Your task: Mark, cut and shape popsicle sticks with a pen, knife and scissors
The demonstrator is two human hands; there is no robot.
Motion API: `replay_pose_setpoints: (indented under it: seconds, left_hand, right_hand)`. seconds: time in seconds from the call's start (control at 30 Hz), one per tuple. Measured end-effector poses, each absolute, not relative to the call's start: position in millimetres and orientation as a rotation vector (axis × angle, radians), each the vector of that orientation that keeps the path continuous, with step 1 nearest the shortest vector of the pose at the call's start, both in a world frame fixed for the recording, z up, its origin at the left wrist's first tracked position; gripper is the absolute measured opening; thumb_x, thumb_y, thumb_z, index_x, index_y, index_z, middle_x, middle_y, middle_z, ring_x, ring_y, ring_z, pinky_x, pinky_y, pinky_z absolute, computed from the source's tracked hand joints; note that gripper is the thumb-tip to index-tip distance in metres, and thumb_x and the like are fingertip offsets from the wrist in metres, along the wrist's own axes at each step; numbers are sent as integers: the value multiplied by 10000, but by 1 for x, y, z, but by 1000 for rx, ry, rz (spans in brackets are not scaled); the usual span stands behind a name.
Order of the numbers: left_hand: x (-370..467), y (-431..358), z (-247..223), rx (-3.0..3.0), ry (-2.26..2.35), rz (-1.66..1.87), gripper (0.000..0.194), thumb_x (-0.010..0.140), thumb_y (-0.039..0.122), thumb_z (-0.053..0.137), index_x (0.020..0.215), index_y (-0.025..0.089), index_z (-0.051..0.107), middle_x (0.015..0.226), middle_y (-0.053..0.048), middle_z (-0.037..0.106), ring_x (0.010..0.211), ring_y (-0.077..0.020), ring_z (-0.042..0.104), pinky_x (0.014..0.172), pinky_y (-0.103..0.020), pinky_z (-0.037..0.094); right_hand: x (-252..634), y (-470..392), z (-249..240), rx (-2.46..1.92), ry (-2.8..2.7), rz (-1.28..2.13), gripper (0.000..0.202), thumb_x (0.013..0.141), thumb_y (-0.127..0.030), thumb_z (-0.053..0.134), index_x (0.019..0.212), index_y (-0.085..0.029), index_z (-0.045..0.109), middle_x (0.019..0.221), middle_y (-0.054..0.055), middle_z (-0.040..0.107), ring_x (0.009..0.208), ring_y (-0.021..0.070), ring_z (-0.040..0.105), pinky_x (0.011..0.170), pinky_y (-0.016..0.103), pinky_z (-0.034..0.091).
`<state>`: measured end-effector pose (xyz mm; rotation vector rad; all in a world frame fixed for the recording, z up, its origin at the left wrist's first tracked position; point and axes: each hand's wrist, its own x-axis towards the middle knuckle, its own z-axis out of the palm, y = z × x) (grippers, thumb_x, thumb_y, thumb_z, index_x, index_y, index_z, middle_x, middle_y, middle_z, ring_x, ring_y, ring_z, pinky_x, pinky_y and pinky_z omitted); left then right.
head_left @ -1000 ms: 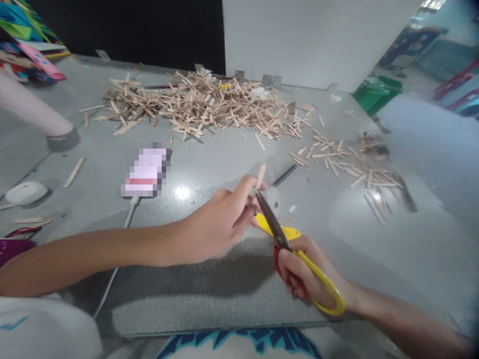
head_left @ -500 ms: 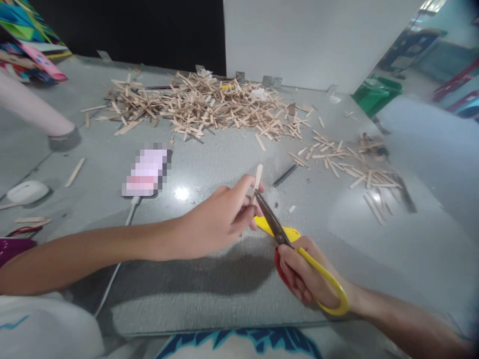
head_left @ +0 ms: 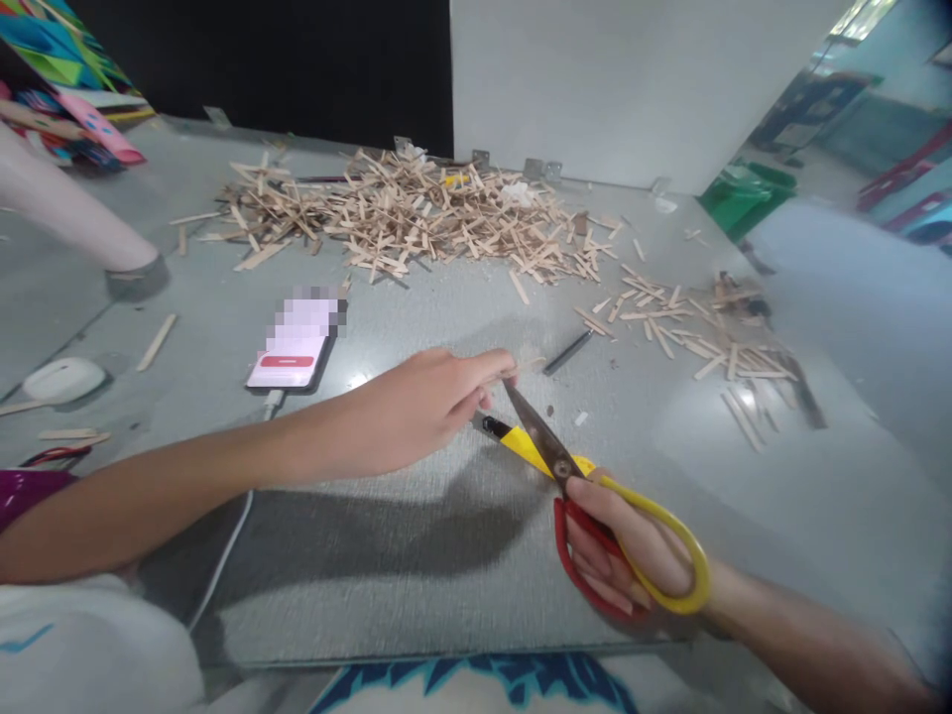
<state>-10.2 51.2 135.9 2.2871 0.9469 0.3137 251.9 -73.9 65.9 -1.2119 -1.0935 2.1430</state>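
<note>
Between the thumb and fingers of my left hand (head_left: pixel 446 397) is a thin wooden stick (head_left: pixel 528 366), its free end pointing right. My right hand (head_left: pixel 625 540) grips a pair of scissors (head_left: pixel 541 434) by its red and yellow handles. The dark blades point up and left, with their tips at my left fingertips. Whether they touch the stick I cannot tell. Beneath the scissors lies a yellow utility knife (head_left: pixel 525 448) with a dark end, partly covered by the blades and my right hand.
A broad heap of wooden sticks (head_left: pixel 416 218) lies along the back panel. More sticks (head_left: pixel 669 322) are scattered at the right, near a dark pen (head_left: pixel 568 352). A phone (head_left: pixel 297 342) on a white cable (head_left: pixel 223 565) and a white mouse-like object (head_left: pixel 64 379) lie at the left.
The stick in my left hand has turned from nearly upright to nearly level. My left hand has shifted slightly up and left, uncovering the knife's dark end. The scissor handles have spread wider.
</note>
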Motion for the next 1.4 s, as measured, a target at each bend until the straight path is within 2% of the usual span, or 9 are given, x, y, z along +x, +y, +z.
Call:
replay_pose_setpoints:
  seconds: [0.2,0.43,0.6,0.73,0.93,1.07,1.17,1.27,1.4]
  left_hand:
    - [-9,54,138,1968,822,298,114,1079,274,538,1174,236,589,959,-45,826,725,-174,770,580,-241,509]
    - [-10,57,142,1774,770,260,57,1072,274,566,1064,242,519,980,-57,821,796,-190,810,570,-237,575]
    - [-9,56,143,1775,789,235,33,1049,256,591,1075,236,585,973,-47,823,776,-178,796,565,-224,560]
    - [-10,57,143,1793,796,244,149,1048,289,602,1174,227,652,980,-60,830,772,-181,793,583,-231,559]
    - [-13,64,142,2033,814,192,251,1073,259,532,1221,209,729,937,-43,827,731,-164,759,610,-239,497]
    - [-12,67,133,2310,928,229,408,1101,216,433,1289,237,795,971,-38,808,813,-179,725,756,-286,490]
    - [-11,69,128,2482,1049,372,478,1114,207,394,1431,250,749,1078,-77,775,947,-219,712,869,-334,492]
    - [-11,69,131,2455,1078,485,395,1117,215,418,1308,220,763,1049,-75,761,927,-213,710,843,-332,500]
    - [-10,62,140,2077,1048,547,172,1146,298,478,1217,219,613,913,-18,754,726,-158,722,655,-265,535]
  right_hand:
    - [250,-70,70,-1194,-1032,2137,774,968,-831,529,464,-248,459,300,-42,284,250,96,287,288,221,261]
    - [257,-66,60,-1183,-1164,2113,821,936,-921,453,559,-201,570,409,34,548,292,97,431,319,200,310]
    - [260,-66,54,-1154,-1208,2105,830,988,-886,426,530,-210,576,355,-12,451,280,112,434,318,218,322]
    - [261,-64,54,-1129,-1276,2078,831,1059,-810,397,495,-221,555,329,-24,403,274,104,391,326,225,309]
    - [256,-66,59,-1293,-1313,2039,811,1026,-841,494,481,-240,494,328,-31,396,271,96,395,314,210,328]
    - [253,-67,55,-1352,-1242,2038,827,996,-894,476,474,-252,484,309,-31,374,244,92,357,268,201,274]
    - [254,-65,49,-1310,-1163,1990,820,1032,-854,424,478,-253,484,304,-40,350,244,102,364,278,204,318]
    - [256,-63,48,-1316,-1098,1927,816,1040,-834,405,489,-239,506,313,-43,357,251,101,383,296,197,339]
    - [254,-69,55,-1272,-1042,1899,772,998,-830,514,520,-224,539,310,-53,358,243,92,361,292,189,321]
